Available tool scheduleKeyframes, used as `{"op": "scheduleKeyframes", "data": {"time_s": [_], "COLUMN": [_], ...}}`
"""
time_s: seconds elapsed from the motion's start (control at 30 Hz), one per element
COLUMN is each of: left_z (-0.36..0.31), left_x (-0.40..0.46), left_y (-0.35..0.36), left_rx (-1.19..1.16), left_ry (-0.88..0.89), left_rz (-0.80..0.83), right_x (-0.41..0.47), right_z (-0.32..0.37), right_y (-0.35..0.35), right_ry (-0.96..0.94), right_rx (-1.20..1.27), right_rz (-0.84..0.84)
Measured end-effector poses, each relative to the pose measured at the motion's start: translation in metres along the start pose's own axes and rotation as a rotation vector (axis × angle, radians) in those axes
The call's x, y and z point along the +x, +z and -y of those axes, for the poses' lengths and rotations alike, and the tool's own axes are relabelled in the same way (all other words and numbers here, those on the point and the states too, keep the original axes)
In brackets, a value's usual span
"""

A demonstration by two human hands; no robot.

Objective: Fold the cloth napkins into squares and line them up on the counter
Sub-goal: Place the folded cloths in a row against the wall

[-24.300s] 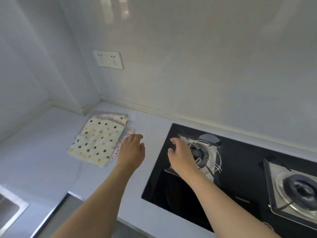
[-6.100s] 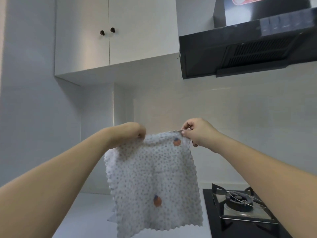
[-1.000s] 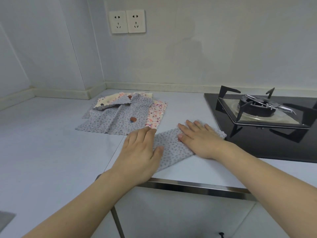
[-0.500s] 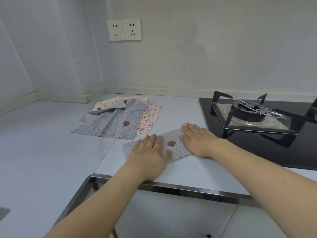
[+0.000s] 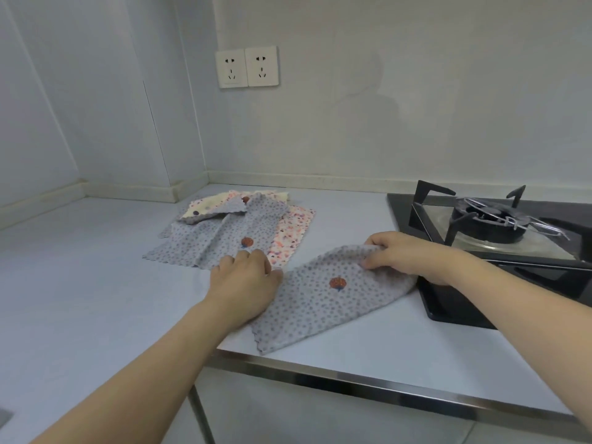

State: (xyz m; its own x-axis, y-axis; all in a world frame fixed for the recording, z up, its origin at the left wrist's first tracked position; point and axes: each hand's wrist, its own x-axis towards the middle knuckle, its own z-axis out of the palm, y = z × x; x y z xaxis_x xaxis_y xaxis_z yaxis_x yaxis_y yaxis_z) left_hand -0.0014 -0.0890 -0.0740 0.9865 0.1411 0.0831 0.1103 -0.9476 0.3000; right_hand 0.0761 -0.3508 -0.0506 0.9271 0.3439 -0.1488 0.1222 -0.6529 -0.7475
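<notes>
Grey dotted napkin (image 5: 323,299) lying on counter (image 5: 80,283) between both hands. Right hand (image 5: 403,254) is pinching its far end, lifting it; left hand (image 5: 246,280) is pressing its near-left edge, fingers bent. Unfolded napkin pile (image 5: 224,232) sitting just beyond left hand.

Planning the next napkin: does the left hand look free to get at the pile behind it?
Probably yes: the left hand lies just before the pile, nothing between, but it now holds down the grey napkin.

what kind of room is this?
Most likely a home kitchen: a black glass gas hob with a burner grate set into a pale grey counter, a white double wall socket above, and patterned cloth napkins being folded.
</notes>
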Motion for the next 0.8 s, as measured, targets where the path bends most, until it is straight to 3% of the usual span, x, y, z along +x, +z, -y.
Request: {"op": "scheduleKeyframes", "data": {"time_s": [0.17, 0.37, 0.53, 0.63, 0.8], "left_z": [0.004, -0.001, 0.005, 0.007, 0.005], "left_x": [0.009, -0.010, -0.013, -0.015, -0.013], "left_y": [0.000, 0.013, 0.015, 0.014, 0.017], "left_rx": [-0.193, -0.072, -0.239, -0.332, -0.223], "left_ry": [0.118, 0.154, 0.262, 0.310, 0.303], "left_rz": [0.009, -0.145, -0.212, -0.198, -0.224], "right_x": [0.007, 0.020, 0.028, 0.035, 0.046], "right_z": [0.006, 0.008, 0.018, 0.016, 0.005], "right_y": [-0.022, -0.021, -0.019, -0.019, -0.008], "right_ry": [0.102, 0.197, 0.183, 0.146, 0.092], "right_rx": [0.212, 0.136, 0.301, 0.364, 0.364], "right_rz": [0.173, 0.151, 0.131, 0.088, -0.100]}}
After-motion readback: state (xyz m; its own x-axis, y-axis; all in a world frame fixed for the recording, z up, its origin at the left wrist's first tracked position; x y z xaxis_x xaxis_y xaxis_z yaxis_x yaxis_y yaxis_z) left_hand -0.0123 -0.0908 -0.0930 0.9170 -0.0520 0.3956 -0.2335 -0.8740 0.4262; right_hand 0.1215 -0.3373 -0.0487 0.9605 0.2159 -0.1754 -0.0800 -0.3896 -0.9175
